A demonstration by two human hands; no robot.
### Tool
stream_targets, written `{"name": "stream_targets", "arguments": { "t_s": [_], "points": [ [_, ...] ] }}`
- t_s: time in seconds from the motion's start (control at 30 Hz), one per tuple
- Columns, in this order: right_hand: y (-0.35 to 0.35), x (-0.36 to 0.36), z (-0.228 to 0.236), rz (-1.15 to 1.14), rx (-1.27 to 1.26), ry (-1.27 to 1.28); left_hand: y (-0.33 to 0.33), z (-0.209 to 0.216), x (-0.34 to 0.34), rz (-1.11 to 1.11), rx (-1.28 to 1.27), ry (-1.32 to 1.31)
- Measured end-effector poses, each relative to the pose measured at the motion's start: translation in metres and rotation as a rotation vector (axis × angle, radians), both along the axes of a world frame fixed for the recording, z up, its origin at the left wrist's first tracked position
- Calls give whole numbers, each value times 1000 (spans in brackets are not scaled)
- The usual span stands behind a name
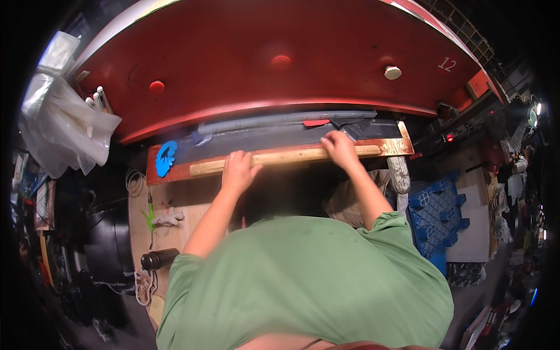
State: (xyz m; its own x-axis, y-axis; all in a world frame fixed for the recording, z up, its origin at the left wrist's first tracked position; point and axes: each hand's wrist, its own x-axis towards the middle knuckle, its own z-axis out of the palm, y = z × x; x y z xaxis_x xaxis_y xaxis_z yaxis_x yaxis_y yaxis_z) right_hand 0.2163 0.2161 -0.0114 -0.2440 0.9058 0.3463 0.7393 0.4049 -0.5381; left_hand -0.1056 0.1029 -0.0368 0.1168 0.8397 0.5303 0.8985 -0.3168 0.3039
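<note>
Both hands down on one long pale wooden roller (286,157)

It lies left to right along the red-edged board (402,143). Left hand (238,169) and right hand (340,149) rest on top, fingers curled over its far side. One grey sheet (262,139) just beyond, one blue disc (166,157) far left.

Wooden roller (286,157) on red bench (175,172)

We see a pale tan wooden rod (286,157), a rust-red board with worn whitish patches (396,146), a dark grey rubber sheet (262,137), a bright blue round piece (166,157), a big glossy red curved panel (280,87), a plain green shirt (303,280), a blue plastic pallet (437,216).
</note>
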Motion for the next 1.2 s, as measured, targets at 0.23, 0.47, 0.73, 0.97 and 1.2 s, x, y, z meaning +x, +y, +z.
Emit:
{"name": "stream_targets", "arguments": {
  "t_s": [0.23,0.47,0.73,0.97,1.2],
  "points": [
    [-22,-21,-17,-26,331,-161,5,6,2,37,-40,35],
    [-20,-24,-27,-49,302,-183,10,7,-3,27,-83,38],
    [-59,3,25,117,-138,-319,-35,45,11,-24,-369,41],
    [-49,-62,50,-57,32,-81,-39,54,23,-207,-272,68],
    [-34,-158,41,-225,-14,-285,1,38,31,-404,-74,-15]
  ]
}}
